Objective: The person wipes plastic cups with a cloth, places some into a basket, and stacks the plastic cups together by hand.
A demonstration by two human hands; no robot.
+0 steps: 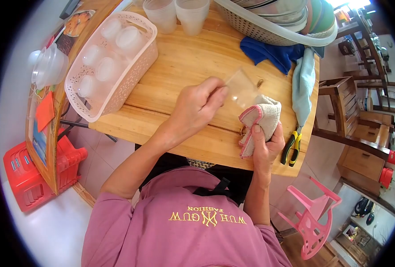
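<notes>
My left hand [202,99] is closed, pinching the edge of a clear, flat-looking plastic piece [241,88] with straight edges; its exact kind I cannot make out. In my right hand [269,144] is a folded cream cloth [265,116] with pink stitched edging, gripped between thumb and fingers. The far end of the plastic piece meets the cloth. Both hands are above the near side of the wooden table [184,58]. Beside my right hand lie pliers [292,149] with yellow and black handles.
A pink basket [137,73] of white-lidded containers stands left. Stacked clear cups [192,18] and a dish-filled basket [268,35] are at the back. A blue cloth [268,52] and a light-blue cloth [303,89] lie right. On the floor are a pink stool [315,218] and red crate [28,178].
</notes>
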